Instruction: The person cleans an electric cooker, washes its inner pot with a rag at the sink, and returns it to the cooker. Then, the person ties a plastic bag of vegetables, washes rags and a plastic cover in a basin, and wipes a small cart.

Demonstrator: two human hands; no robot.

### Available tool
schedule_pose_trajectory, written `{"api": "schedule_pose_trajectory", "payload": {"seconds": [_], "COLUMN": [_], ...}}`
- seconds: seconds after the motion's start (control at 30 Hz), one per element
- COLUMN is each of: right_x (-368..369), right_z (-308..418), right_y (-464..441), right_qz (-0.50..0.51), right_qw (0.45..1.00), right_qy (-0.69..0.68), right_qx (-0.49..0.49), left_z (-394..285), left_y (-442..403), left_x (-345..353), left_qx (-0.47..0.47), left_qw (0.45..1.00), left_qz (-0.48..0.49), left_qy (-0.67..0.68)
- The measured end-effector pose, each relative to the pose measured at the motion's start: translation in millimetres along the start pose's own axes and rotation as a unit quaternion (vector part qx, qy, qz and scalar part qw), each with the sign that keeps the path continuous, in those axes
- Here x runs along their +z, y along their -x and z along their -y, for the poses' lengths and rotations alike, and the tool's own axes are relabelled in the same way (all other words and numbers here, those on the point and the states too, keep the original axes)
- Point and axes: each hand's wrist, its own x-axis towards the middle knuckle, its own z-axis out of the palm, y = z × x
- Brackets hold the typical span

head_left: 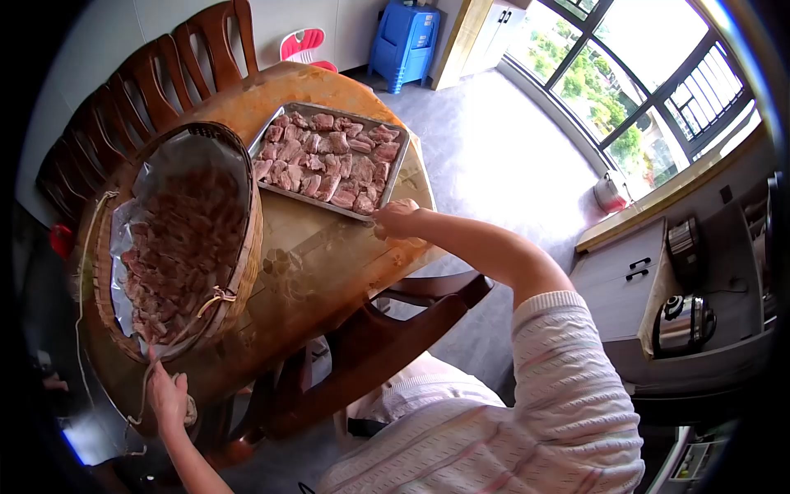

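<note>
My right hand grips the near right corner of a metal tray on the table. Rows of raw meat pieces cover the tray. To its left stands a deep woven basket, lined with clear plastic and heaped with more raw meat. Down by the basket's near rim is my left hand, its fingers closed around a light cord, with one finger reaching toward the rim. Part of the cord hangs beside the hand. The left fingertips are small and hard to make out.
The wooden-brown table has a dark chair tucked close to me. More wooden chairs line the far left side. Blue stools and a red-and-white seat stand behind. At right are a counter and a cooker.
</note>
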Motion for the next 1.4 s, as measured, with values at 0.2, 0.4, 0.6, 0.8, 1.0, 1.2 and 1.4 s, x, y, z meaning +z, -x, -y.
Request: {"api": "schedule_pose_trajectory", "payload": {"seconds": [0.2, 0.4, 0.6, 0.8, 1.0, 1.2, 1.4], "right_x": [-2.8, -20.5, -39.0, 50.6, 218.7, 256.7, 300.8], "right_z": [9.7, 26.0, -13.0, -66.6, -10.7, 129.4, 173.6], "right_y": [0.2, 53.4, 176.1, 334.8, 454.5, 464.1, 492.9], "right_qz": [-0.002, -0.125, -0.275, -0.259, -0.205, -0.09, -0.152], "right_qw": [0.995, 0.986, 0.932, 0.903, 0.692, 0.507, 0.487], "right_qy": [0.09, 0.047, -0.207, -0.336, -0.668, -0.854, -0.857], "right_qx": [-0.04, -0.103, -0.112, 0.068, 0.18, 0.072, 0.065], "left_z": [-6.0, -32.7, -93.6, -204.3, -266.5, -277.0, -257.6], "left_y": [9.0, 44.6, 84.5, 143.9, 204.8, 279.6, 345.6], "left_x": [-1.0, -22.6, -30.6, -40.0, 5.7, 100.6, 154.2], "left_qx": [0.015, 0.041, 0.155, 0.349, 0.596, 0.608, 0.643], "left_qw": [0.999, 0.996, 0.933, 0.869, 0.725, 0.655, 0.63], "left_qz": [-0.032, -0.073, -0.132, -0.122, -0.058, 0.185, 0.262], "left_qy": [-0.031, -0.04, 0.297, 0.329, 0.341, 0.408, 0.35]}}
